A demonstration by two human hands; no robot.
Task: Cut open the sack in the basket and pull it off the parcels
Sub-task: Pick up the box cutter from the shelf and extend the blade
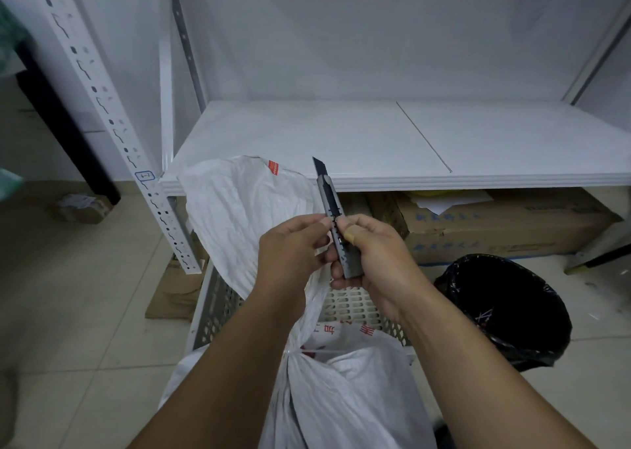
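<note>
The white sack [345, 397] stands in the perforated basket [218, 308], with its neck tied (the loose top rises behind the hands). Above it the right hand [375, 254] grips the handle of the knife [336, 223], blade upward. The left hand [290, 244] pinches the knife's side with curled fingertips. Beyond is a white shelf [341, 138].

Seen from above, two bare forearms reach to the centre. The right hand [372, 254] grips a grey utility knife [336, 230] upright, its dark blade pointing to 12 o'clock. The left hand [290, 244] pinches the knife's body from 9 o'clock. A crumpled white sack [246, 216] rises toward 10 o'clock from a perforated basket [218, 308] below the hands. A white shelf [341, 141] spans 12 o'clock, with a cardboard box [495, 230] under it at 2 o'clock. A black-lined bin [512, 312] stands at 4 o'clock.
</note>
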